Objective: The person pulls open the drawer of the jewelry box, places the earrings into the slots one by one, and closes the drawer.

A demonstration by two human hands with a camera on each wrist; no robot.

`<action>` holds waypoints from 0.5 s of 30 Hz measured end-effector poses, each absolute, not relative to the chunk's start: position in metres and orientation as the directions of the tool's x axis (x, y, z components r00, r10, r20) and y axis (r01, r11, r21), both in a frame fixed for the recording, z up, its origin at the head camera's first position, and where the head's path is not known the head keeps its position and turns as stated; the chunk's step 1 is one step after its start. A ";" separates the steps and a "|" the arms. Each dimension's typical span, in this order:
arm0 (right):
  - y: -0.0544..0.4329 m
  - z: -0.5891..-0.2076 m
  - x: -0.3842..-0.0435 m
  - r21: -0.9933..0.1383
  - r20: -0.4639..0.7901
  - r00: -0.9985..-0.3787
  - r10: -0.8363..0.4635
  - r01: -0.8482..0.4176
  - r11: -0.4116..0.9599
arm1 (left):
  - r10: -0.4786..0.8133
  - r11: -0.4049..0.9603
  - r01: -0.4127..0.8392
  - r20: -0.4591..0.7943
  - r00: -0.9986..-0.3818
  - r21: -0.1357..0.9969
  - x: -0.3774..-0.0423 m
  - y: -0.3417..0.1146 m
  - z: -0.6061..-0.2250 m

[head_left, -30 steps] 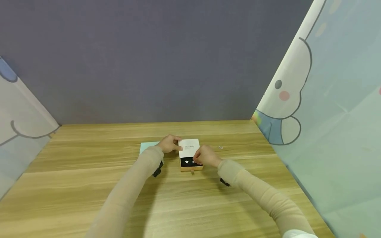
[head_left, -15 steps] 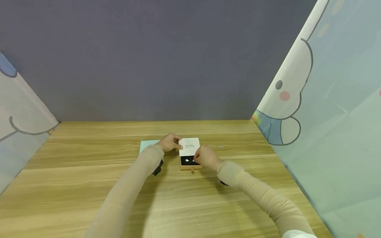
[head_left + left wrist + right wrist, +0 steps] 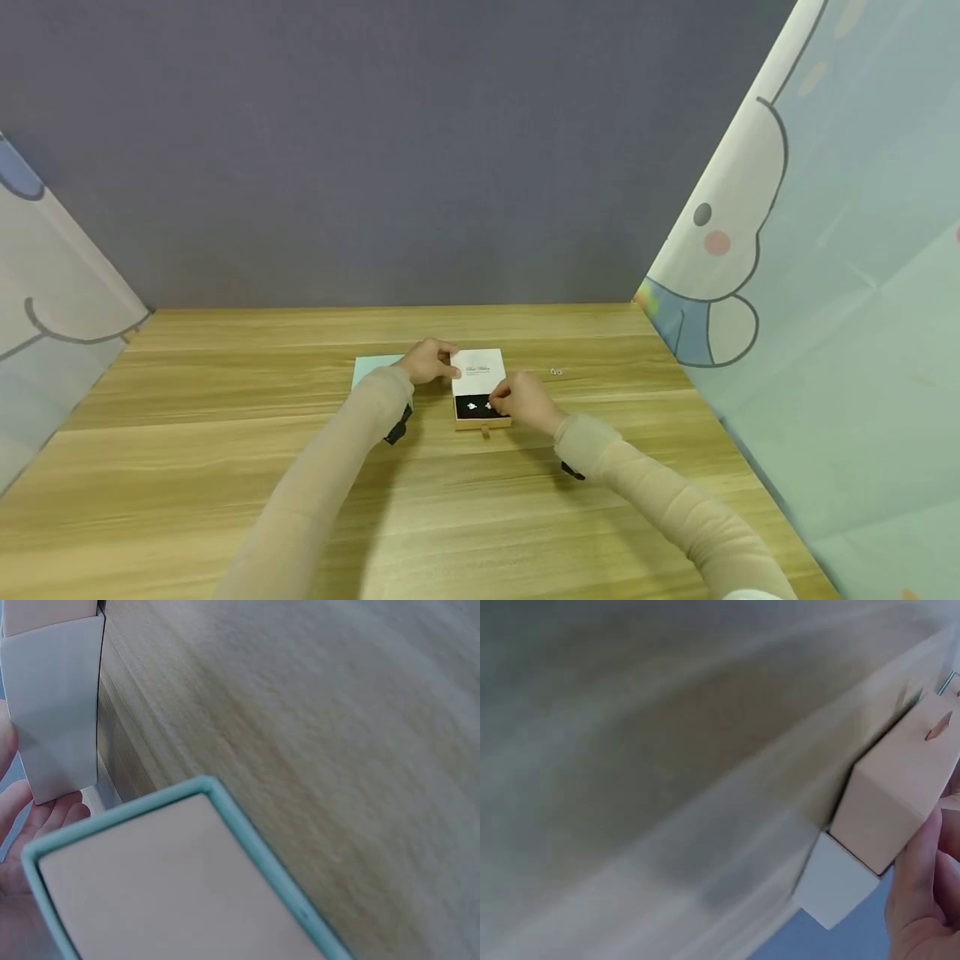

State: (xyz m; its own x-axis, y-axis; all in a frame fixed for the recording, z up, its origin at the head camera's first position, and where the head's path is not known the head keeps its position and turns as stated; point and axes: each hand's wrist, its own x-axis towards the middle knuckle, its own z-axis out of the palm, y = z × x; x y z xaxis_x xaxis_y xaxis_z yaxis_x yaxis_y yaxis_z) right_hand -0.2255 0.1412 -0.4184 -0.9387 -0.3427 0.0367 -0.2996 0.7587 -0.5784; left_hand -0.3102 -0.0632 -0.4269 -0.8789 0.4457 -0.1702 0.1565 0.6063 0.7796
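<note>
A white box sleeve (image 3: 477, 372) with dark lettering lies on the table, its peach drawer (image 3: 483, 424) pulled out toward me. Two small silvery earrings sit on the drawer's black insert, the left earring (image 3: 472, 407) in plain sight and the right earring (image 3: 489, 406) by my fingertips. My left hand (image 3: 428, 361) grips the sleeve's left side between thumb and fingers. With bent fingers, my right hand (image 3: 525, 402) pinches at the right earring. In the right wrist view, its fingers (image 3: 915, 870) lie along the drawer's side, and their tips are hidden.
A pale teal box (image 3: 365, 367) lies left of the sleeve, partly under my left forearm; its teal rim (image 3: 255, 847) shows close up in the left wrist view. Several tiny silvery pieces (image 3: 556, 372) lie on the wooden table (image 3: 465, 517) right of the sleeve. A grey wall stands behind.
My right hand and forearm have shifted slightly right and toward me, and the right earring shows a little more. My left hand stays on the sleeve.
</note>
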 end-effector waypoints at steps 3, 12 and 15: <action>0.145 -0.421 -0.223 -0.700 0.036 -0.944 -0.329 -0.259 0.665 | 0.444 0.614 0.158 -0.172 -0.879 0.774 -0.309 -0.063 -0.426; 0.150 -0.424 -0.205 -0.927 -0.086 -0.982 -0.170 0.016 0.375 | 0.431 0.623 0.152 -0.174 -0.885 0.767 -0.307 -0.063 -0.423; 0.148 -0.422 -0.188 -0.944 -0.184 -0.975 -0.127 0.140 0.298 | 0.432 0.629 0.150 -0.183 -0.883 0.763 -0.307 -0.063 -0.423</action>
